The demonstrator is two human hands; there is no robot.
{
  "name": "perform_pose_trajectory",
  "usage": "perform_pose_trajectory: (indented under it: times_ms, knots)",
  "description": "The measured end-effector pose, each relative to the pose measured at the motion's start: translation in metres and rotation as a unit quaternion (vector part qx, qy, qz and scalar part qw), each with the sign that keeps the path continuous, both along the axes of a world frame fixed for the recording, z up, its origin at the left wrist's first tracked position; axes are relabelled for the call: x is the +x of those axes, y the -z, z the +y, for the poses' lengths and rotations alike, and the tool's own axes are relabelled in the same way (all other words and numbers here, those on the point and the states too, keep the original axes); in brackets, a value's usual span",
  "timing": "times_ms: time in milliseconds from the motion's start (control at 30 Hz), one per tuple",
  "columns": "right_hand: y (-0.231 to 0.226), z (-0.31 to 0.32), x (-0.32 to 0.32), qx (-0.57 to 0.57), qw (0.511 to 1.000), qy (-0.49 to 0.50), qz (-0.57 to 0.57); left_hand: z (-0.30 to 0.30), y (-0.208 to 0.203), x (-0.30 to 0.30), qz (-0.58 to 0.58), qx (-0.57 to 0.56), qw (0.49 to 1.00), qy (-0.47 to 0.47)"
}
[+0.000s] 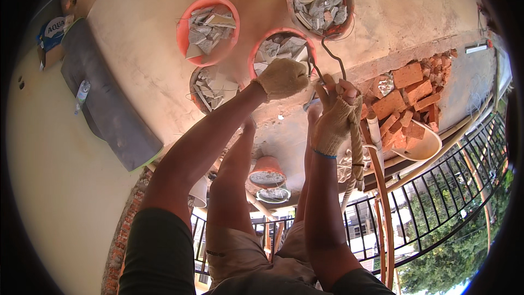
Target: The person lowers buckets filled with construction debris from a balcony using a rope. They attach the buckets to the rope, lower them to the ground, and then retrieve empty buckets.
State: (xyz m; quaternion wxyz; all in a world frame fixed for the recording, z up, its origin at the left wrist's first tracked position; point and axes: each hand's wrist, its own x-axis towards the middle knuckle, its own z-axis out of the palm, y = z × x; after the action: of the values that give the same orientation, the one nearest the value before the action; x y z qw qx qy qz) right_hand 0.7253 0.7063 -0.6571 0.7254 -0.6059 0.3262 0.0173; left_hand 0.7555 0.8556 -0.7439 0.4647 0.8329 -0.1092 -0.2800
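My left hand (283, 78), in a tan knit work glove, is closed in a fist over the near edge of a red bucket (252, 59) of broken tile and concrete. What its fingers grip is hidden. Just to the right, my right hand (333, 124), gloved with bare fingertips, is closed around a dark bent metal hook (338, 62). One end of the hook reaches up toward the rim of another rubble bucket (351, 5); whether it touches cannot be told. A thick twisted rope (356, 147) hangs down beside my right wrist.
Two more rubble buckets, a red one (180, 31) and a darker one (195, 88), stand to the left. Broken orange bricks (417, 90) lie at right beside a pale basin (430, 145). A black railing (436, 210) borders the near right. A rolled grey mat (106, 93) lies left.
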Motion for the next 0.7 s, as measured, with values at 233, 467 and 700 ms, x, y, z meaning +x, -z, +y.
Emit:
perform_pose_trajectory:
  times_ms: [233, 467, 700]
  knots:
    - [-0.047, -0.018, 0.025, -0.13, 0.961, -0.238, 0.064, -0.025, 0.077, -0.028, -0.14, 0.02, 0.954, -0.263]
    - [-0.063, -0.027, 0.011, -0.096, 0.938, -0.328, -0.06, -0.002, 0.05, 0.0, 0.215, -0.189, 0.857, -0.429]
    - [-0.087, -0.005, 0.029, -0.062, 0.959, -0.268, -0.07, -0.009, -0.018, -0.029, -0.025, 0.003, 0.929, -0.37]
